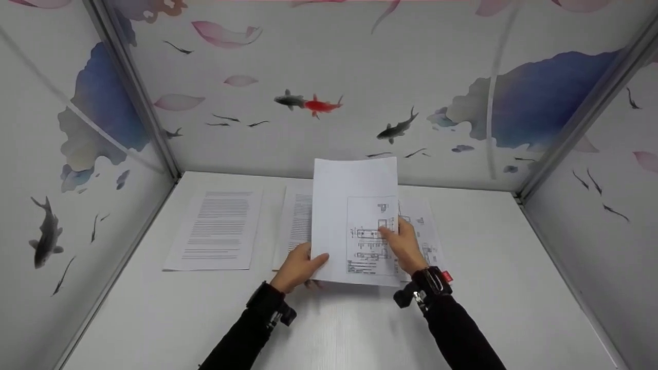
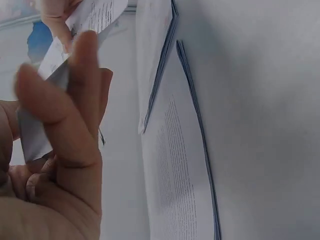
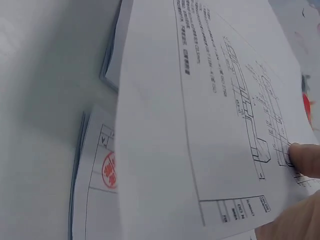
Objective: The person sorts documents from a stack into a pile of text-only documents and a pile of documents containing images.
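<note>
Held up over the white table is paper with a printed technical drawing (image 1: 354, 221), blank along its left and top. My left hand (image 1: 298, 267) grips its lower left edge, thumb on the front face and fingers behind. My right hand (image 1: 405, 246) holds the right edge, its thumb lying over the drawing. In the left wrist view the left hand's fingers (image 2: 75, 125) reach along the back of the paper. The right wrist view shows the right thumb (image 3: 305, 159) pressed on the drawing side. The held paper partly covers two stacks behind it.
A stack of text pages (image 1: 216, 231) lies at the left of the table (image 1: 483, 288). A second text stack (image 1: 295, 221) lies mid-table. Right of it is a drawing stack (image 1: 424, 231); a red stamp (image 3: 109, 170) shows on its top sheet. Printed walls enclose three sides.
</note>
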Motion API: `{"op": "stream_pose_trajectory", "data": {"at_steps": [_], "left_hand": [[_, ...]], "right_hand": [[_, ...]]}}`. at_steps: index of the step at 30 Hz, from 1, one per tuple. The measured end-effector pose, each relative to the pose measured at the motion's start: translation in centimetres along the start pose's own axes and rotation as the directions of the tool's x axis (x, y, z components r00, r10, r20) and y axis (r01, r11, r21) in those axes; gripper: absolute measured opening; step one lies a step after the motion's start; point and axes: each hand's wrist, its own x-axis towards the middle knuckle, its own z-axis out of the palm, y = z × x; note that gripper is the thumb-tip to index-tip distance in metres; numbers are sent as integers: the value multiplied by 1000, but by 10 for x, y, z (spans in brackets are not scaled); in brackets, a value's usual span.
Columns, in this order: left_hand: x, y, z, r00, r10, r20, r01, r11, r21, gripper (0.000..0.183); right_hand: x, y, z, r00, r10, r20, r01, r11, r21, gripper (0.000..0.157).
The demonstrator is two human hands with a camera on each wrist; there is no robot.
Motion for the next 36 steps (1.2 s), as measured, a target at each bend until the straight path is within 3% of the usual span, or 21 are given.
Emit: {"op": "stream_pose_trajectory", "data": {"at_steps": [4, 9, 15, 20, 28, 36], "left_hand": [[0, -2, 6, 999, -46, -17, 46, 999, 15, 47], [6, -4, 21, 992, -122, -30, 121, 992, -35, 41], [19, -5, 46, 986, -125, -110, 121, 992, -38, 40], [35, -2, 71, 977, -127, -169, 121, 992, -42, 40], [52, 4, 100, 968, -139, -207, 121, 988, -97, 38], [59, 8, 117, 974, -111, -195, 115, 993, 9, 30]], "right_hand": [[3, 6, -17, 999, 34, 4, -34, 999, -28, 37], [7, 15, -34, 997, 75, 37, -72, 996, -61, 41], [8, 24, -55, 979, 90, 184, -83, 996, -44, 52], [13, 27, -83, 961, 115, 251, -78, 985, -153, 73], [18, 36, -110, 982, 158, 104, -125, 954, -274, 73], [18, 55, -119, 981, 182, -62, -192, 909, -371, 63]]}}
